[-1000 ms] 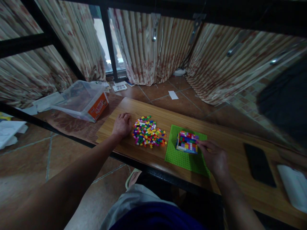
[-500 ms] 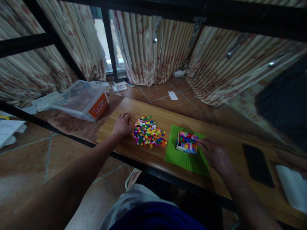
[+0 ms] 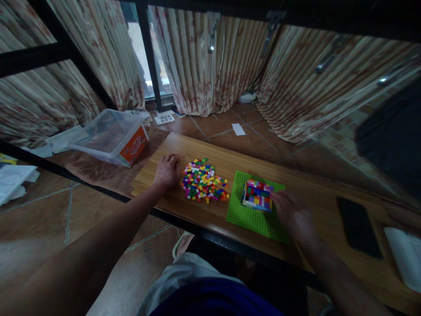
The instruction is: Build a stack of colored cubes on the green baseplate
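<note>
A small boxy structure of colourful toy bricks (image 3: 258, 195) stands on a green baseplate (image 3: 245, 219) on the wooden bench. At its right edge is my right hand (image 3: 292, 215), fingers closed together and fingertips touching the upper right side. Whatever they may pinch is hidden. My left hand (image 3: 167, 171) rests on the bench at the left of a pile of loose toy bricks (image 3: 204, 180), fingers curled inward. Its fingertips and anything under them cannot be seen.
A dark phone-like slab (image 3: 358, 226) and a white object (image 3: 406, 256) lie on the bench (image 3: 315, 197) at the right. Left of the bench sits a clear plastic bin (image 3: 110, 136) with an orange label. A dark shape, perhaps a person, shows at the far right.
My right hand has shifted slightly at the structure's right edge, its fingers now straighter along the side. My left hand stays put beside the pile. The view has tilted a little.
</note>
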`<state>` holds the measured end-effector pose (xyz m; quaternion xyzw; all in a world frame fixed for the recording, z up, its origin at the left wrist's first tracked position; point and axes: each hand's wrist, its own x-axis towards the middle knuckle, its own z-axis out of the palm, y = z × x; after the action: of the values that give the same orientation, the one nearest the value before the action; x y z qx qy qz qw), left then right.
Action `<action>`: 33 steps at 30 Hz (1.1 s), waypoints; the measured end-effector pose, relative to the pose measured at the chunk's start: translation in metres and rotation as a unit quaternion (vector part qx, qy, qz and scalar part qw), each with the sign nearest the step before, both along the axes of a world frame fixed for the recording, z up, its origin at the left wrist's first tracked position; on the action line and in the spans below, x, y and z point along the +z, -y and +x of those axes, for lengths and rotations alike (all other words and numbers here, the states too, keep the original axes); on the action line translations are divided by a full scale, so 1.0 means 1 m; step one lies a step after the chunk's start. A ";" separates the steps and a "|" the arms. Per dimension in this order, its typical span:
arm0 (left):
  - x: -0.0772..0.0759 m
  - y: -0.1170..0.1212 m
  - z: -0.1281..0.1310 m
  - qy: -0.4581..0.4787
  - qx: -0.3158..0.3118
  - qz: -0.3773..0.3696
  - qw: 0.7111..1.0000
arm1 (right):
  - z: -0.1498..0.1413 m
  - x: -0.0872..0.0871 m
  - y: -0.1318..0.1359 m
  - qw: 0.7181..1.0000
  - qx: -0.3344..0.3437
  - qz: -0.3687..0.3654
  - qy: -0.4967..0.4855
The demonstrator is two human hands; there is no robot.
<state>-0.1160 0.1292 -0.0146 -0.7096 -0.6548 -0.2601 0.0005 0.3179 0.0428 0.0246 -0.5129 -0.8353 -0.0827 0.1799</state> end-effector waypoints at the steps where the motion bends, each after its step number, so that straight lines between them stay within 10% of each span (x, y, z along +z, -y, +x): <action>1: 0.000 0.000 0.000 0.001 -0.001 0.001 1.000 | 0.000 -0.001 0.001 1.000 -0.001 0.008 0.002; 33: 0.000 0.000 -0.001 -0.001 -0.010 0.006 1.000 | -0.001 0.013 -0.014 0.993 0.015 -0.028 -0.111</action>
<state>-0.1166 0.1294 -0.0143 -0.7168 -0.6457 -0.2633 0.0031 0.3167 0.0565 0.0374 -0.5112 -0.8197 0.0014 0.2583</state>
